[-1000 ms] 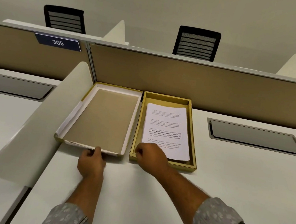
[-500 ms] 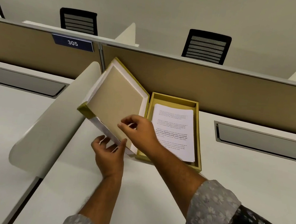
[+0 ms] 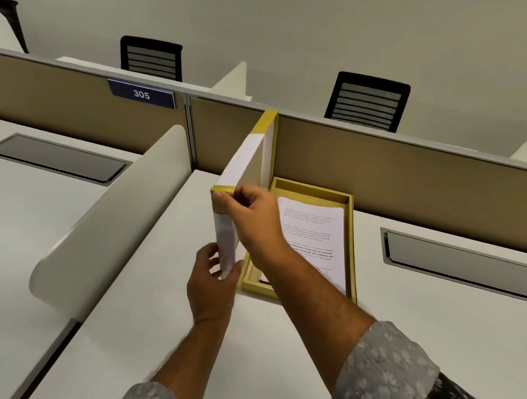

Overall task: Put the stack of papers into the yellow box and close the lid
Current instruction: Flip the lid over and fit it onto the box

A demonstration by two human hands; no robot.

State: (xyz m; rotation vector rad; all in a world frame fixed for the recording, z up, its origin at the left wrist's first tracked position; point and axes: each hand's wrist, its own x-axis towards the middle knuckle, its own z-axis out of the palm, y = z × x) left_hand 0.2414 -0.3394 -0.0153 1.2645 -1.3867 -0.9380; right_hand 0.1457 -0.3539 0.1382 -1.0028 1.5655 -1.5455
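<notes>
The yellow box (image 3: pixel 354 241) lies open on the white desk against the tan partition. A stack of printed papers (image 3: pixel 313 237) rests flat inside it. The yellow lid (image 3: pixel 246 165) stands almost on edge just left of the box, its white rim toward me. My right hand (image 3: pixel 251 214) grips the lid's near top corner, and the forearm crosses over the box's near end. My left hand (image 3: pixel 214 282) pinches the lid's lower near corner from below.
A curved white divider (image 3: pixel 107 222) rises left of the lid. The tan partition (image 3: pixel 420 177) runs behind the box, with a "305" sign (image 3: pixel 141 94). Grey cable hatches (image 3: pixel 466 266) (image 3: pixel 58 156) are set in the desks. Two black chairs (image 3: pixel 366 101) stand beyond.
The lid, flat on the desk a second ago, has been lifted by both hands and swung up from tilted to nearly vertical beside the box.
</notes>
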